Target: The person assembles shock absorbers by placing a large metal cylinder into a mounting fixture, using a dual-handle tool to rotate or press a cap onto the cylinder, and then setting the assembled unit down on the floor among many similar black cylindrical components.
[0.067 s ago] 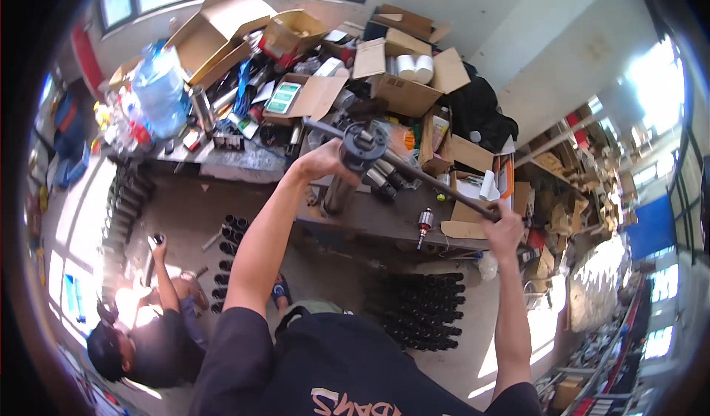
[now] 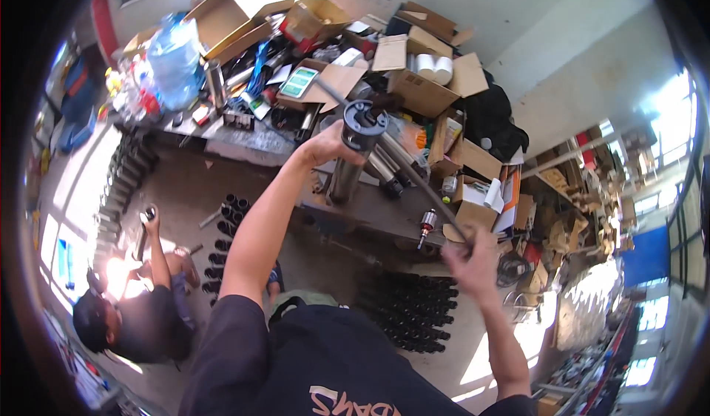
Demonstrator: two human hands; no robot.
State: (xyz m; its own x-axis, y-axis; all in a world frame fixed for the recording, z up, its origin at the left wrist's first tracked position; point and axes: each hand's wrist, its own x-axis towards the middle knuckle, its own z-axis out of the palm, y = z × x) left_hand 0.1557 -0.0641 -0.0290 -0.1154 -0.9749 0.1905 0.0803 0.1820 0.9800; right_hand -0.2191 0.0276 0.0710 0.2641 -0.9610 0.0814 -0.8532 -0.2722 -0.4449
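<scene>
My left hand (image 2: 331, 146) is closed around the dark round head (image 2: 365, 124) of an upright metal cylinder, just below its top face, which has holes in it. The cylinder's greyish body (image 2: 344, 183) stands below at the bench edge. A long dark metal bar (image 2: 425, 188) runs slantwise past the head, from the far left down to the near right. At its near end my right hand (image 2: 473, 264) has its fingers around the bar, slightly blurred. How the bar meets the head is partly hidden.
The cluttered workbench (image 2: 251, 146) holds a box with white rolls (image 2: 425, 90), a large blue water bottle (image 2: 175, 65) and a small motor armature (image 2: 427, 227). Dark tubes (image 2: 407, 312) stand on the floor. At left, a co-worker (image 2: 140, 312) holds a tube.
My right hand has swung toward me and to the left with the bar's near end. My left hand stays on the cylinder head. The whole view has shifted slightly.
</scene>
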